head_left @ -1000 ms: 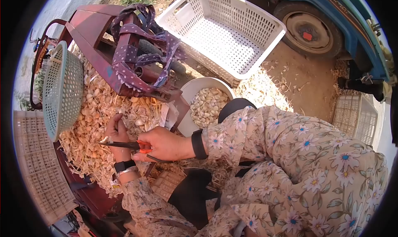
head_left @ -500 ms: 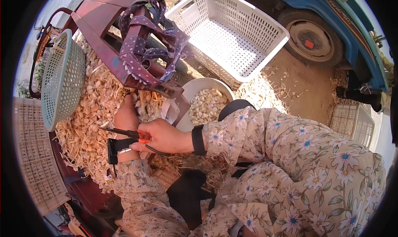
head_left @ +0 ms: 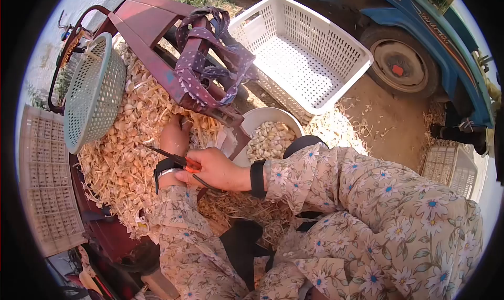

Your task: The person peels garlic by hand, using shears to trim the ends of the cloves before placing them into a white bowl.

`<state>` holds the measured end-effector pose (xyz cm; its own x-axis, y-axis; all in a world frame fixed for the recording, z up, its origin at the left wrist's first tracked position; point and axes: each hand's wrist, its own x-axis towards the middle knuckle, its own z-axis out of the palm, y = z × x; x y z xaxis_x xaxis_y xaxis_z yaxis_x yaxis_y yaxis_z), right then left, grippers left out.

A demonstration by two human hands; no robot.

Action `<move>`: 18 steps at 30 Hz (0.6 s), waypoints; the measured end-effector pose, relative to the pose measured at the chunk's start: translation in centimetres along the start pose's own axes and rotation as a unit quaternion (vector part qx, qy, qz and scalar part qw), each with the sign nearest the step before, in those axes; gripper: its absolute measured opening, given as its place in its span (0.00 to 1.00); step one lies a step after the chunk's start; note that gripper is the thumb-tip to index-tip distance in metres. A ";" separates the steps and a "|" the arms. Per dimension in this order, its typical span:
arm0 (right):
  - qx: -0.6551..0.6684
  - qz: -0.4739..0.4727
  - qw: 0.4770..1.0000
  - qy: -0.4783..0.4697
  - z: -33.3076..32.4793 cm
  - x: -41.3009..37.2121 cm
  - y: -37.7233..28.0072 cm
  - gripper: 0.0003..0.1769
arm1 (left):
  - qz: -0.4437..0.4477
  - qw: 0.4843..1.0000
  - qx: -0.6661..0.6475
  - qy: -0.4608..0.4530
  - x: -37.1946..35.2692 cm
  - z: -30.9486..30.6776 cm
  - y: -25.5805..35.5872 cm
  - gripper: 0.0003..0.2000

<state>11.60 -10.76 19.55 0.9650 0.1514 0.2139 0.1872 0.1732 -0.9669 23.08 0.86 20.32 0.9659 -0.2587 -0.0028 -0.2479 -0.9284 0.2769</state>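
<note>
My right hand (head_left: 218,168) is wrapped round a pair of shears (head_left: 170,155) with dark blades and orange-red on the handles. The blades point left, crossing over my left wrist. My left hand (head_left: 175,134) reaches into a large heap of garlic (head_left: 134,137) beside the red metal frame (head_left: 157,71). Its fingers are curled, and their tips are partly hidden among the bulbs and dry stalks, so what they hold does not show. Just right of the frame stands a white bowl (head_left: 295,122) with trimmed garlic (head_left: 270,140) in it.
A pale green basket (head_left: 89,100) leans on the heap at left. Beyond the bowl is a white perforated crate (head_left: 315,58). Purple dotted cloth (head_left: 194,53) is tied round the frame. A blue vehicle's wheel (head_left: 399,63) stands at upper right, and slatted crates (head_left: 50,184) at far left.
The whole view has shifted, so the scene sits lower and further right. My left hand and forearm have moved slightly forward into the heap; my right hand still holds the shears over that wrist.
</note>
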 end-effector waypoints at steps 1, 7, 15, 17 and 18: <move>0.002 0.000 1.000 0.000 0.0 0.2 0.0 0.24 | -0.012 0.998 0.053 -0.010 0.0 -0.2 0.6 0.14; -0.051 0.012 0.998 0.019 -1.1 1.1 -0.1 0.26 | 0.003 0.989 -0.140 -0.056 0.5 0.7 -2.1 0.19; -0.019 0.008 0.999 0.041 -2.3 1.8 0.4 0.26 | -0.026 0.995 -0.097 0.024 -3.3 1.1 -2.7 0.15; 0.000 0.056 0.998 0.030 -2.9 1.6 -0.6 0.27 | -0.013 0.996 -0.069 0.050 -4.1 1.2 -3.7 0.14; -0.006 0.049 0.998 0.038 -3.0 1.8 -0.5 0.27 | -0.030 0.996 -0.082 0.032 -4.6 0.9 -3.4 0.14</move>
<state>13.82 -13.49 19.98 0.9898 0.0937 0.1070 0.0923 0.1493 -0.9845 19.45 4.94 18.49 0.9826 -0.1820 0.0366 -0.1798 -0.8842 0.4311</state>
